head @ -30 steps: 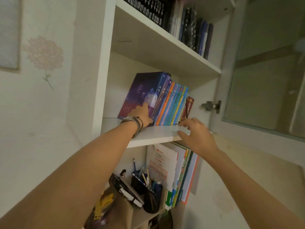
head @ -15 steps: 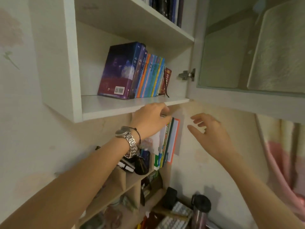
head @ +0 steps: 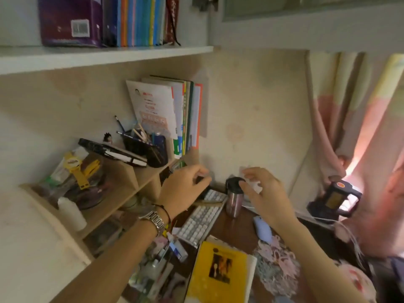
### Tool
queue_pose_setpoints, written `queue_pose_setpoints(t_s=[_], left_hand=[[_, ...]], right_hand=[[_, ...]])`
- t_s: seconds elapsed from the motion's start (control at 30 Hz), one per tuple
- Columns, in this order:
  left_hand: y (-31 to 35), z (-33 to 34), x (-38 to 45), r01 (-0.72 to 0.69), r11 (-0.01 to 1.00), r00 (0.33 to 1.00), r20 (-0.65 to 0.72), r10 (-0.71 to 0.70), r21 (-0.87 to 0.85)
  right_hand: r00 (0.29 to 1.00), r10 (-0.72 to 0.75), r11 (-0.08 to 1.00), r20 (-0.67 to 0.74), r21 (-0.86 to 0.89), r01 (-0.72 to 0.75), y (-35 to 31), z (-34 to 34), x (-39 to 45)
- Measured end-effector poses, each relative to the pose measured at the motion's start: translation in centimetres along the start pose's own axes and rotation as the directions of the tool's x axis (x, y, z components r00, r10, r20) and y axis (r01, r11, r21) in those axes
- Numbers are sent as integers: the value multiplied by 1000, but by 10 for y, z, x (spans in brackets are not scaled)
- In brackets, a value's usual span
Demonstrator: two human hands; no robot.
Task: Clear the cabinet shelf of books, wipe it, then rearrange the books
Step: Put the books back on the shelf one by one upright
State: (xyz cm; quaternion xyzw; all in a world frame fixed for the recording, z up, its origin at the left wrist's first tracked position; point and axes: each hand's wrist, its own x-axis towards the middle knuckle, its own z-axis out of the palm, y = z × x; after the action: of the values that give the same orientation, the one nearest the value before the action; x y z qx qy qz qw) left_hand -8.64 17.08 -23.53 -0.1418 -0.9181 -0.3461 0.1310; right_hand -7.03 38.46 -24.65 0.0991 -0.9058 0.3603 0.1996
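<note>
Books: standing upright in a row on the white cabinet shelf, at the top of the view; purple volume at the left end, dark red one at the right
Right hand: low over the desk, well below the shelf; fingers curled round a crumpled white tissue, or perhaps a small cloth; blur hides which
Left hand: beside the right, fingers loosely curled; whether it holds anything I cannot tell; metal watch on the wrist
Desk: keyboard, lidded tumbler, yellow book
</note>
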Motion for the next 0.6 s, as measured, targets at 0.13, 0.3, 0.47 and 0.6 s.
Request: queue_pose_setpoints(t_s=[0.13, 0.3, 0.47, 0.6], left_hand=[[-23, 44, -26, 78, 996, 993, 93, -73, -46], [-61, 103, -64, 223, 973, 959, 190, -208, -59], [-96, 155, -110, 365, 927, 900, 288, -328, -83], [-116, 182, -141, 482, 871, 845, 311, -435, -92]], right_hand=[[990, 131, 991, 62, -4, -131, 37, 25, -41], [931, 342, 935, 132, 53, -351, 74, 64, -96], [848, 482, 860, 221, 64, -506, 108, 101, -149], [735, 612, 754, 293, 63, -654, 127, 127, -180]])
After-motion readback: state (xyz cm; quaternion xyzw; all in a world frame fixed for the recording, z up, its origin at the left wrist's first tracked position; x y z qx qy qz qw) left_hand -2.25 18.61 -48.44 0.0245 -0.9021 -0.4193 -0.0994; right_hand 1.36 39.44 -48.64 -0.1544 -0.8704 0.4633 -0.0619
